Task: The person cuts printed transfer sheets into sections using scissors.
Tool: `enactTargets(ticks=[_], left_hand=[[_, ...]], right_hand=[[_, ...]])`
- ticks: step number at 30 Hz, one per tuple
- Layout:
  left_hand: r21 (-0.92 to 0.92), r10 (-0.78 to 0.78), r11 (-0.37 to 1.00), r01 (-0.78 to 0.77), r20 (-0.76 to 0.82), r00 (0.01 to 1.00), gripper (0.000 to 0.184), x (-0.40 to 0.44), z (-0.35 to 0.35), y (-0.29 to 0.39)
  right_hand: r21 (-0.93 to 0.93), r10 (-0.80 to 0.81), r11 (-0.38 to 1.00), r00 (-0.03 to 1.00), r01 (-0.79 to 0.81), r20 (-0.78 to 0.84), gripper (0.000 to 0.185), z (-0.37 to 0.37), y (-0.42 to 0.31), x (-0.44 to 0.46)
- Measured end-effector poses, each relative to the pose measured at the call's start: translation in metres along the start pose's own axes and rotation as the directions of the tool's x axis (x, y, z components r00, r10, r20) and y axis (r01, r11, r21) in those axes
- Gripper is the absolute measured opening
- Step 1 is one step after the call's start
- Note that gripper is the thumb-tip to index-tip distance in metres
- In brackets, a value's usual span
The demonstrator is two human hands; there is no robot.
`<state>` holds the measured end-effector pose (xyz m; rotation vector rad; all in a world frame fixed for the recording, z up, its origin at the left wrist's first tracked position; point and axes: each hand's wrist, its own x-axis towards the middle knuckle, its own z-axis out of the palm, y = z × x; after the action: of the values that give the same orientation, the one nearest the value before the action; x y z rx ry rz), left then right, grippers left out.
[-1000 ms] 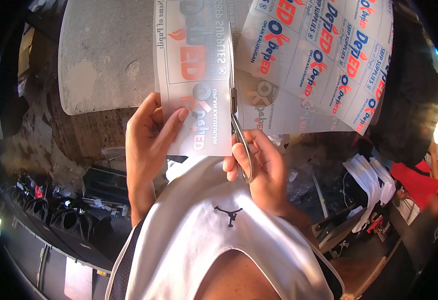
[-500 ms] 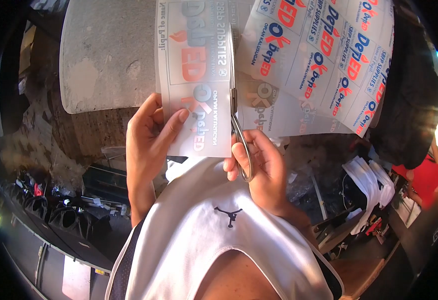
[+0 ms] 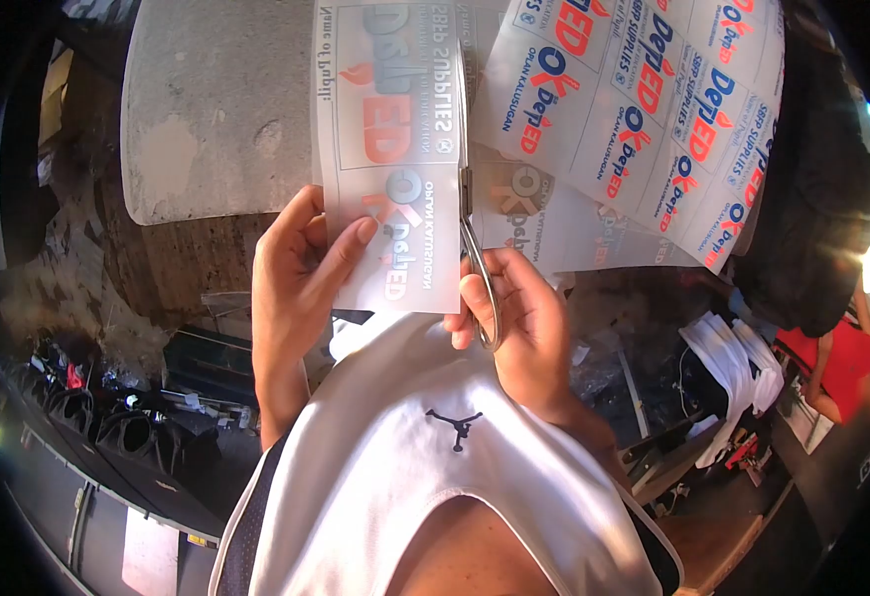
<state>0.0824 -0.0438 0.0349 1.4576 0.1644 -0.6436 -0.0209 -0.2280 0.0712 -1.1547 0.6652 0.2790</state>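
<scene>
A translucent printed strip [image 3: 395,179] hangs down over my lap, its lettering mirrored. My left hand [image 3: 306,268] pinches the strip's left edge, thumb on top. In my right hand [image 3: 519,318] are metal scissors [image 3: 471,228], fingers in the handle loops, blades pointing away from me along the strip's right edge. The blades lie nearly together, and their far ends are hard to make out. Right of them spreads a larger printed sheet [image 3: 644,119] with red and blue lettering, partly folded over.
A worn grey board [image 3: 217,119] lies at the upper left. Black bags [image 3: 132,437] sit at the lower left. White cloths [image 3: 728,368] hang at the right, near another person in red [image 3: 842,368]. A wooden piece [image 3: 718,546] is at the lower right.
The scissors have shifted slightly away from me, with my right hand a little higher. The strip has moved slightly right. The person in red at the right has changed position.
</scene>
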Motion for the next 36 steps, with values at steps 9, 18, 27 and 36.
enactTargets(ticks=[9, 18, 27, 36], left_hand=[[0.001, -0.017, 1.000, 0.017, 0.008, 1.000, 0.020, 0.000, -0.001, 0.002], [-0.004, -0.023, 1.000, 0.023, -0.001, 1.000, 0.021, 0.000, -0.001, 0.001], [-0.004, -0.043, 0.999, 0.043, 0.006, 0.999, 0.018, 0.000, -0.002, 0.000], [-0.021, -0.036, 0.999, 0.036, 0.015, 0.999, 0.019, 0.000, -0.003, -0.001]], right_hand=[[-0.007, 0.009, 1.000, 1.000, -0.008, 0.009, 0.019, 0.001, -0.010, 0.005], [-0.040, -0.008, 0.999, 1.000, 0.009, 0.014, 0.018, 0.001, -0.008, 0.008], [-0.023, -0.068, 0.997, 0.995, 0.070, 0.075, 0.018, -0.001, -0.012, 0.013], [-0.036, -0.039, 0.999, 0.999, 0.040, 0.030, 0.016, 0.004, -0.015, 0.016]])
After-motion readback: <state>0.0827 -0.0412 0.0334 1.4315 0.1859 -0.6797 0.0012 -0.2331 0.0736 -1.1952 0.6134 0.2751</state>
